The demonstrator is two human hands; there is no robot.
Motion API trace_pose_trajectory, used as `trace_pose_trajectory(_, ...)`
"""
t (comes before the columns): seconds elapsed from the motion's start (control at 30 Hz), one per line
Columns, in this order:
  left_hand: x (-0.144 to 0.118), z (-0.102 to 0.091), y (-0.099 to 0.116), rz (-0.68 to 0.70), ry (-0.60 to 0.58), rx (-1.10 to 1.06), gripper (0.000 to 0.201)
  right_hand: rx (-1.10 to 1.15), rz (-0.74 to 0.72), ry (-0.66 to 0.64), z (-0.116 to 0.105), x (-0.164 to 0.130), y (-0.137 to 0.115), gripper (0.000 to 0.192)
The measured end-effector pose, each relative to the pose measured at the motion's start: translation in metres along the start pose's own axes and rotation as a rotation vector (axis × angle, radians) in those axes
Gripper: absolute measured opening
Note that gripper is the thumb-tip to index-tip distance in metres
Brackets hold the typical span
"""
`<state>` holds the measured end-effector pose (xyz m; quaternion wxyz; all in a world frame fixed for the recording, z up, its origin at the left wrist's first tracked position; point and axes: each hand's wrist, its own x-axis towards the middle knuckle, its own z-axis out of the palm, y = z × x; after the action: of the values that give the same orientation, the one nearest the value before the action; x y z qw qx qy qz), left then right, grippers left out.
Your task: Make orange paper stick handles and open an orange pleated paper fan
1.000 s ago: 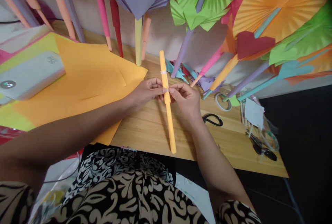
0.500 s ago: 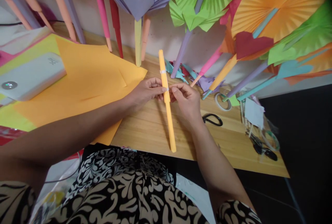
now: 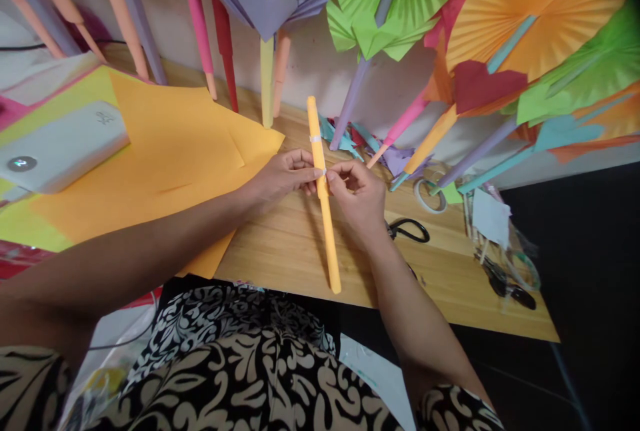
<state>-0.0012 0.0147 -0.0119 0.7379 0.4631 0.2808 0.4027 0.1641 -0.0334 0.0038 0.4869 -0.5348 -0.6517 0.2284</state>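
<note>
An orange rolled paper tube (image 3: 329, 238) stretches lengthwise in front of me over the tabletop, with a thinner lower part coming out of a wider sleeve. Whitish tape (image 3: 315, 139) wraps its upper part. My left hand (image 3: 290, 174) grips the tube from the left, thumb on top near the middle. Opposite it, my right hand (image 3: 357, 191) has thumb and forefinger pinched at the tube's right side, on a small whitish strip of tape (image 3: 324, 172). The fingers partly cover this strip.
Orange paper sheets (image 3: 175, 144) and a white power bank (image 3: 65, 144) lie at left. Scissors (image 3: 410, 230), a tape roll (image 3: 429, 196) and paper scraps (image 3: 400, 158) are at right. Paper fans on sticks (image 3: 530, 24) lean against the wall behind. The table's front edge is near my body.
My right thumb and forefinger have closed in against the tube at the tape strip. The tube and my left hand have hardly moved.
</note>
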Motion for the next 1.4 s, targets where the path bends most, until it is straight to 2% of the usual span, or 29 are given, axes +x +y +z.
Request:
trace_pose_trajectory(0.27, 0.000, 0.001, 0.001, -0.010, -0.003, 0.001, 0.014, -0.073, 0.021, 0.003, -0.001, 0.000, -0.004, 0.008)
trace_pose_trajectory(0.63, -0.001, -0.001, 0.003, -0.003, -0.079, -0.099, 0.019, 0.062, 0.085, 0.010, -0.001, 0.003, 0.016, 0.009)
trace_pose_trajectory(0.9, 0.000, -0.002, 0.002, 0.002, -0.060, -0.079, 0.021, -0.009, -0.023, 0.005, -0.002, -0.001, -0.003, 0.010)
trace_pose_trajectory(1.07, 0.001, -0.003, 0.001, 0.009, -0.054, -0.055, 0.023, -0.096, -0.083, 0.043, -0.001, -0.001, -0.005, 0.008)
trace_pose_trajectory(1.4, 0.001, -0.002, 0.000, 0.022, -0.058, -0.041, 0.018, -0.138, -0.098, 0.050, -0.002, 0.000, -0.006, 0.009)
